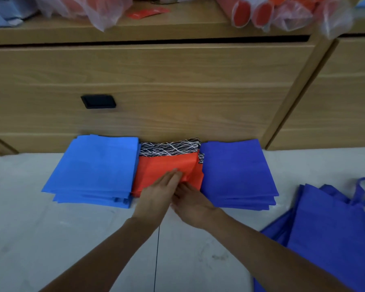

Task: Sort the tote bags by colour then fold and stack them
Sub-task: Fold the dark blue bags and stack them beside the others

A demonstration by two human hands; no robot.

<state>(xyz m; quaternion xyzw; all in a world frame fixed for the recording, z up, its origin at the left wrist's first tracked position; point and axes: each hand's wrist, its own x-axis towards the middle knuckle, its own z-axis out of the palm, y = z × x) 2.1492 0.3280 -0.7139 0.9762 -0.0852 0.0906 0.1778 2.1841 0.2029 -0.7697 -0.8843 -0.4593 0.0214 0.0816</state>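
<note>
Three stacks of folded tote bags stand in a row against the wooden cabinet. A light blue stack (95, 169) is on the left and a dark blue stack (236, 171) on the right. Between them lies a folded orange bag (158, 165) on top of a black bag with white lines (169, 146). My left hand (158, 192) lies flat with straight fingers on the orange bag's near part. My right hand (190, 201) sits just beside it at the orange bag's near right corner, its fingertips tucked under the left hand and hidden.
Unfolded dark blue totes (333, 232) with handles lie in a heap at the right on the white surface (51, 239). The wooden cabinet (156, 85) rises behind the stacks. Its top carries plastic-wrapped orange and blue goods (261, 11).
</note>
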